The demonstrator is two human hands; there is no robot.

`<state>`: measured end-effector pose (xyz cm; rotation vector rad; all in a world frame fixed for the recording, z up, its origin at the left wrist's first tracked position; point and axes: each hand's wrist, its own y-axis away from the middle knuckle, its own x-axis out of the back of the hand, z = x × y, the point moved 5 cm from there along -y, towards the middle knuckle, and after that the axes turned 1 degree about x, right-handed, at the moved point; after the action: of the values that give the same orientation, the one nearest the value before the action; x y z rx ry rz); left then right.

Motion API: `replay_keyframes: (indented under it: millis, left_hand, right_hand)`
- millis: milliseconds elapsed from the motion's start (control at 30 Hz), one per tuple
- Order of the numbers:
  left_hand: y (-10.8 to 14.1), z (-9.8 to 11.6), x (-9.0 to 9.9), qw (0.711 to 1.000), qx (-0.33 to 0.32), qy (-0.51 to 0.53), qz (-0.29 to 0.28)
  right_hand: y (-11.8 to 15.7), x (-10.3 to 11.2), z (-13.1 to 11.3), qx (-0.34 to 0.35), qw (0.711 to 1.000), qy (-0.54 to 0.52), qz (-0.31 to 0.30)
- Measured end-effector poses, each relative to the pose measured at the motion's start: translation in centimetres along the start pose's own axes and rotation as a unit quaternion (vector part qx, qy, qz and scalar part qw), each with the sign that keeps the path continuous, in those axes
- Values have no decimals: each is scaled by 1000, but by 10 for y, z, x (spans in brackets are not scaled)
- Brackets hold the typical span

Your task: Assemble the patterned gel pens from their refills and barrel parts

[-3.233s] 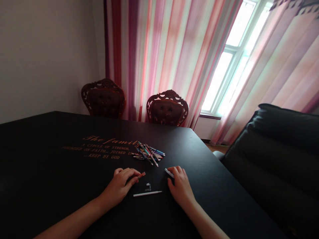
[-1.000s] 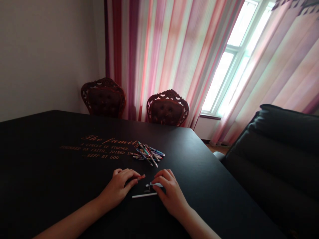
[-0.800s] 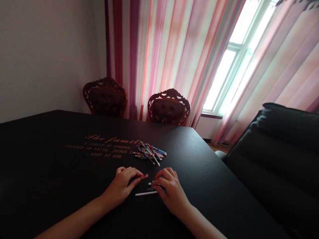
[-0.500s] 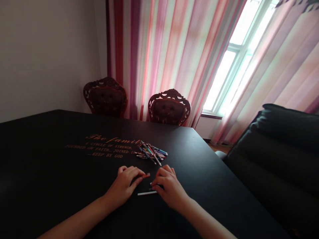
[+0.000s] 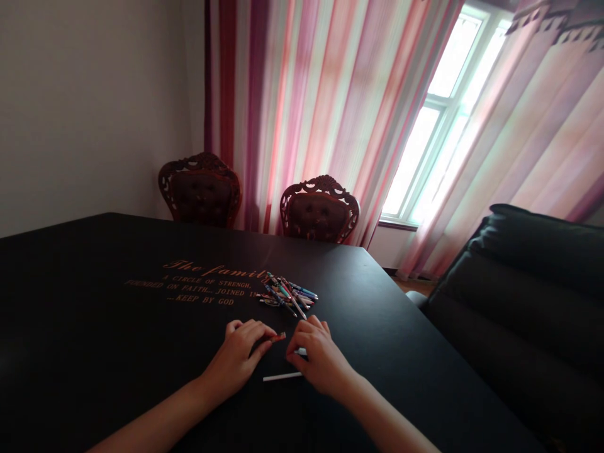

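Observation:
My left hand (image 5: 240,352) pinches a short red piece with a clear tip (image 5: 280,337), which looks like part of a pen; the rest of it is covered by the fingers. Just to its right, my right hand (image 5: 323,357) is closed with thumb and fingertips together. A pale, whitish piece (image 5: 301,352) shows between those fingers, too small to name. Below them a thin white stick (image 5: 280,377) lies on the table, its right end hidden by my right hand. Beyond both hands is a loose heap of pens (image 5: 289,296) in several colours.
The black table (image 5: 117,377) carries gold lettering (image 5: 207,284) left of the pens. Two carved chairs (image 5: 201,189) stand at its far edge, before striped curtains (image 5: 325,94) and a window (image 5: 425,138). A dark leather recliner (image 5: 519,302) is on the right.
The view has tilted up slightly, so everything sits a little lower. My right fingers have shifted, and a pale piece now shows between them. The left hand still pinches the red piece.

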<state>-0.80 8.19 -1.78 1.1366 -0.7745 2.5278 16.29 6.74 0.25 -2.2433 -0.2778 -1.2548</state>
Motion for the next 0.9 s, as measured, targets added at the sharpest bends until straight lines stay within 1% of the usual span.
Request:
replay_keyframes:
  millis: [133,233,333,433,567,700,800,900]
  left_hand:
    - [0,0,-1,1000,3,8,-1]
    - [0,2,-1,1000,-5,9,-8]
    - [-1,3,-2,1000,-15,4,-14]
    - [-1,5,-1,1000,-22,2,-19]
    - [0,10,1,999,-30,6,-32]
    - [0,12,3,999,-30,9,-31]
    - [-1,8,1,999,-26,12,-18]
    - [-2,-1,0,999,6,34,13]
  right_hand:
    - [1,9,11,-57,991,-80,92]
    - [4,10,12,-68,981,-113,140]
    - [6,8,3,-40,982,-118,145]
    - [8,5,-3,-21,985,-95,146]
    - [10,2,-5,3,986,-73,149]
    - [11,1,-6,23,985,-79,151]
    - [11,4,-5,14,983,-89,160]
    - [11,6,-1,-15,985,-68,161]
